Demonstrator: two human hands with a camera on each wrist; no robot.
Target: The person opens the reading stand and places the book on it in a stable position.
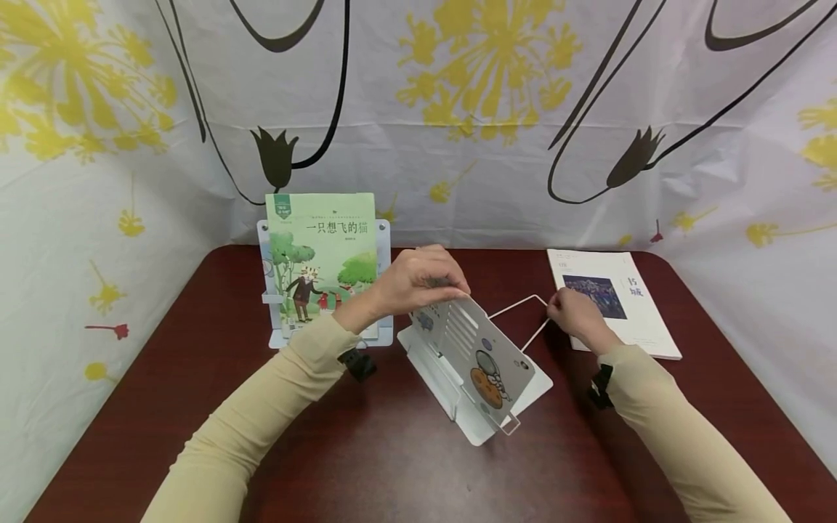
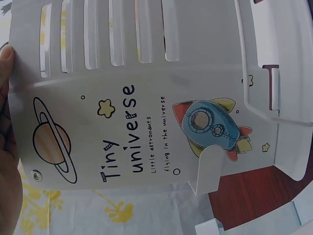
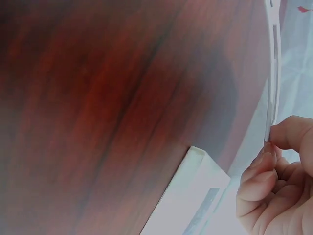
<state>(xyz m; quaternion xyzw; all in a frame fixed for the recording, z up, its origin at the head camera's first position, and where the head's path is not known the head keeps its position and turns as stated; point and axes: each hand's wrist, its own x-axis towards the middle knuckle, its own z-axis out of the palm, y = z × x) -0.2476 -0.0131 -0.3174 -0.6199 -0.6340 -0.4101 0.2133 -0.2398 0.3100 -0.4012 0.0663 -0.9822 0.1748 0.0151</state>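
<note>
Yellow-flowered cloth (image 1: 458, 203) backs a dark red table (image 1: 314, 465). Head view: right of the green book (image 1: 327, 250), a white stand (image 1: 467, 349) tilts; the left hand (image 1: 421, 277) pinches its top edge, the right hand (image 1: 577, 314) its wire leg (image 1: 513, 306). Left wrist view: its slotted panel (image 2: 146, 76) bears a ringed planet (image 2: 52, 143) and blue rocket (image 2: 210, 122). Right wrist view: pinching fingertips (image 3: 281, 132) clasp the slim leg.

Your left hand (image 2: 9, 169) at left edge, thumb against white panel (image 2: 205, 44). Slots (image 2: 90, 39) along top; ringed planet (image 2: 51, 144), "Tiny universe" lettering (image 2: 129, 129), rocket (image 2: 212, 126) printed below. Hook (image 2: 210, 169) partly over rocket. Table (image 2: 244, 200) lower right.
</note>
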